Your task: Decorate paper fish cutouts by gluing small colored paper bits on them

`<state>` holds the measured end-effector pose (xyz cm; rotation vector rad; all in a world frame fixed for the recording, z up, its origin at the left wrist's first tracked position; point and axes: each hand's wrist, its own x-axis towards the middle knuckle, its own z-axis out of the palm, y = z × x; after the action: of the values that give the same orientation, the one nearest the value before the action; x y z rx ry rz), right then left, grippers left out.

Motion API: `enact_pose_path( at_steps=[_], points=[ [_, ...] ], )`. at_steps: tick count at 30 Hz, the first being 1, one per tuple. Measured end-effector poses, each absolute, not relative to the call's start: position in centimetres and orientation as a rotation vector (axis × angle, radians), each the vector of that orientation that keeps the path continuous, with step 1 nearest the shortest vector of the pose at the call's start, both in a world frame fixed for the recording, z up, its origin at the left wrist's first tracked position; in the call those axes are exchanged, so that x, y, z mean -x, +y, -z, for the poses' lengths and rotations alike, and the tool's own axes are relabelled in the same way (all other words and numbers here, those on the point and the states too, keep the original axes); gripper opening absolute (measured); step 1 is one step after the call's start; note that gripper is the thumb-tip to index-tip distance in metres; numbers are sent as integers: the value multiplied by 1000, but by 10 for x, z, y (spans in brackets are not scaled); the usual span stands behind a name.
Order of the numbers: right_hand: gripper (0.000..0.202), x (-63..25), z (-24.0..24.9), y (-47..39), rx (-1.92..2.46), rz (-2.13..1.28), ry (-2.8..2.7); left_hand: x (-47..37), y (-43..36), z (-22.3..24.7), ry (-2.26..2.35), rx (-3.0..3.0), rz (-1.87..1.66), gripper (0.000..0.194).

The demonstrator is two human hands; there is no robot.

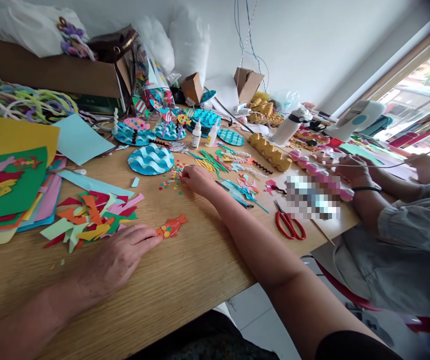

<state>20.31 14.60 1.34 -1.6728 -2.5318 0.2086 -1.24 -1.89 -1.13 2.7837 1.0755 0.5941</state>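
My left hand [119, 257] lies on the wooden table with its fingers stretched out. Its fingertips touch the head end of an orange paper fish [173, 226], which carries several coloured dots. Farther off, my right hand [198, 180] reaches down to a scatter of small coloured paper dots [170, 181]. The fingers there are bent and pressed together; whether a dot is between them is too small to see. Just behind the dots lies a blue paper disc [150, 160] with wavy strips on it. Paper scraps [91, 217] in many colours are heaped beside my left hand.
Red-handled scissors [289, 225] lie right of my right forearm. Two glue bottles [196, 135] stand behind the dots, near decorated blue discs [134, 134]. Coloured sheets [42, 132] are stacked at left. At right, another person's hands [353, 170] work near yellow egg-carton strips [269, 151].
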Motion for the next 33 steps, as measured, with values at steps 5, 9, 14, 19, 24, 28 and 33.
enact_pose_path(
  at_steps=[5, 9, 14, 19, 24, 28, 33],
  points=[
    [24, -203, -11, 147, 1660, -183, -2530, 11, -20, 8, 1115, -2754, -533, 50],
    [24, -204, -11, 148, 1656, -166, -2528, 11, -21, 11, 1166, -2716, -513, 52],
    [23, -209, -14, 149, 1673, -164, -2451, 13, -21, 12, 1146, -2734, -540, 55],
    [25, -215, -14, 150, 1691, -210, -2437, 13, -21, 15, 1150, -2764, -559, 57],
    [23, -212, -13, 149, 1617, -213, -2496, 15, -21, 19, 1152, -2774, -566, 57],
    [22, -209, -11, 148, 1604, -202, -2502, 16, -19, 21, 1144, -2771, -602, 55],
    [19, -208, -13, 146, 1583, -234, -2532, 14, -20, 15, 1144, -2772, -599, 52]
  ],
)
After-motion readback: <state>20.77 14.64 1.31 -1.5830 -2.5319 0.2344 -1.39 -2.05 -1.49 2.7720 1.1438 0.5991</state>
